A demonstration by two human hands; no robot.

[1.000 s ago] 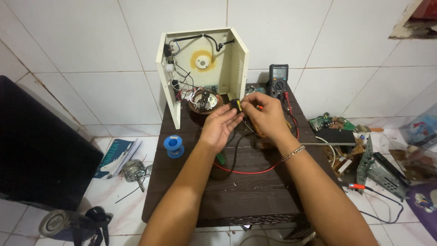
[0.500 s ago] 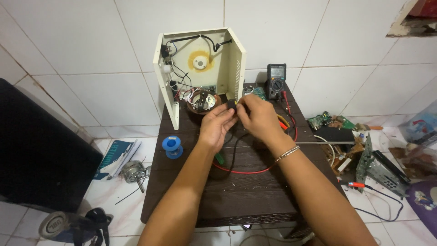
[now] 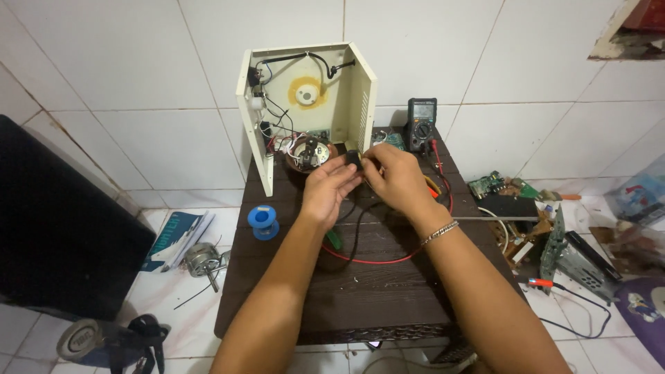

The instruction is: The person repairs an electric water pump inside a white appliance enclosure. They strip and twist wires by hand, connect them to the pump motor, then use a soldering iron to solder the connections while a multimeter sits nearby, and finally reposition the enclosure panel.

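Both my hands meet over a small dark wooden table. My left hand and my right hand pinch a small black part between their fingertips, with black wires trailing from it. Just behind stands an open cream metal casing holding wires and a round wound coil. A bracelet sits on my right wrist.
A black multimeter leans at the table's back right, its red lead looping across the top. A blue solder spool lies at the left. Circuit boards, a small motor and a dark panel lie on the floor.
Both hands have stayed together on the small black part, shifting slightly nearer the casing. The view has drifted a little.
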